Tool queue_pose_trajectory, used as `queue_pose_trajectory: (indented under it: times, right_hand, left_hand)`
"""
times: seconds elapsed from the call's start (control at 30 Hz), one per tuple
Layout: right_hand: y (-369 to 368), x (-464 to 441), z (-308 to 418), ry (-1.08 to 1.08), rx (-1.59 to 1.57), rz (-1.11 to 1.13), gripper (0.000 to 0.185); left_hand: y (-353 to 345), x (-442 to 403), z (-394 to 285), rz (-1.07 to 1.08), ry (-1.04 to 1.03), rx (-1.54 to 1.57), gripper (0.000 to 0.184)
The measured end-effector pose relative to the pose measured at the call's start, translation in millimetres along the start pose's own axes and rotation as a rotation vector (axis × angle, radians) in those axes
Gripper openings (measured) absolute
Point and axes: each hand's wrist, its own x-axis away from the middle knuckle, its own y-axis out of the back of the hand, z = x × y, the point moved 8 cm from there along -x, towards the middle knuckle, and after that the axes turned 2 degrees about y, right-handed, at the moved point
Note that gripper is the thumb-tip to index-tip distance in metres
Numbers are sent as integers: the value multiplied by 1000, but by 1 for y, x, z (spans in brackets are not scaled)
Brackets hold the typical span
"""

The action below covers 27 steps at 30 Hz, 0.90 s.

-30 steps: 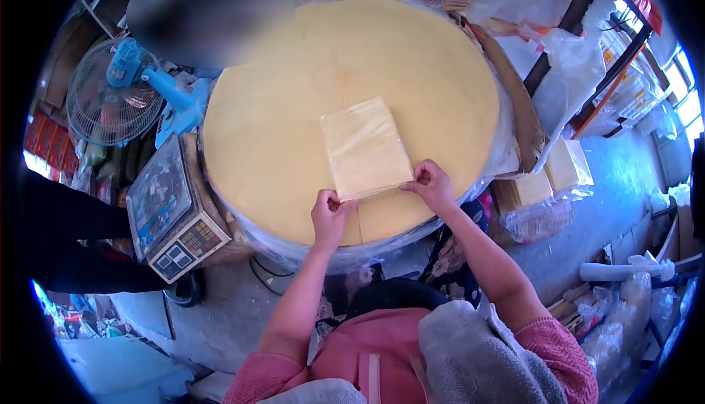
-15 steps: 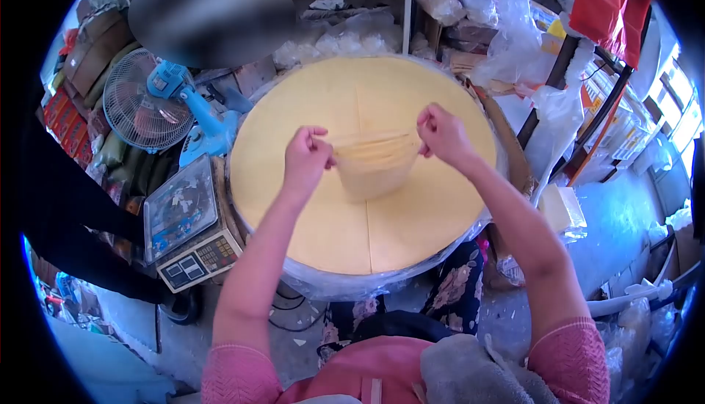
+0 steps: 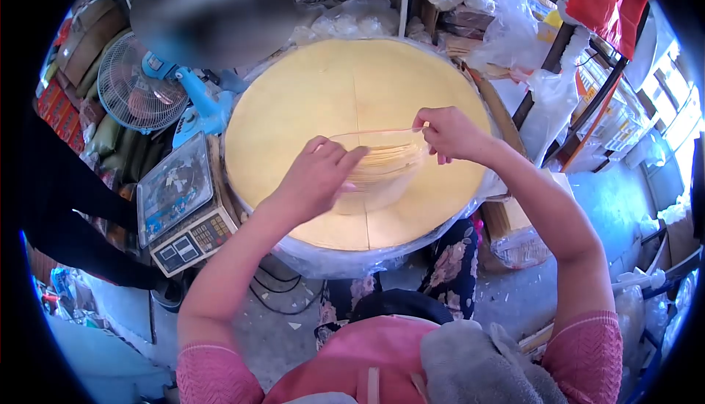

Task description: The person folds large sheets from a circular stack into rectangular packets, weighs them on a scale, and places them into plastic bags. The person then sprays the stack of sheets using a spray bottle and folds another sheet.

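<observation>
A clear plastic bag (image 3: 382, 193) with a stack of thin yellow sheets (image 3: 393, 156) inside is held over the round yellow tabletop (image 3: 294, 88). Its open rim is stretched into a thin reddish line between my hands. My right hand (image 3: 449, 134) pinches the rim's right end, fingers closed. At the left side of the bag, my left hand (image 3: 316, 176) has its fingers curled on the plastic next to the sheets; part of its grip is hidden. What the sheets are made of I cannot tell.
A digital scale (image 3: 187, 217) stands left of the table, with a blue fan (image 3: 150, 85) behind it. Plastic-wrapped goods fill the shelves (image 3: 345, 15) at the back. A cardboard box (image 3: 510, 220) is at the right. A person's dark-clothed legs (image 3: 81, 198) are at the left.
My left hand has turned and moved down and right onto the side of the bag. The bag mouth now looks wider and its rim is pulled taut. My view has shifted slightly.
</observation>
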Motion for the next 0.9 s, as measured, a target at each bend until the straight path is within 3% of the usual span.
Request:
queue_pose_trajectory:
  times: [0.1, 0.2, 0.33, 0.47, 0.7, 0.77, 0.87, 0.9]
  right_hand:
    - [27, 18, 41, 331, 508, -355, 31]
    - [4, 41, 73, 806, 145, -107, 32]
    - [-19, 21, 26, 534, 795, 105, 9]
    - [6, 36, 41, 763, 557, -63, 7]
    - [4, 41, 34, 764, 363, -33, 9]
    - [6, 44, 31, 781, 291, -53, 8]
    - [8, 51, 27, 839, 175, -111, 6]
    - [9, 54, 27, 883, 157, -109, 6]
  left_hand:
    - [2, 2, 17, 45, 25, -29, 28]
    - [5, -4, 19, 103, 28, 41, 19]
    - [14, -15, 21, 142, 17, 74, 19]
    - [38, -17, 24, 35, -8, 179, 19]
    - [32, -5, 37, -4, 29, 331, 20]
    - [23, 3, 52, -53, 90, 371, 30]
    - [-8, 24, 62, -273, 411, 812, 73]
    - [-36, 30, 65, -213, 430, 873, 89]
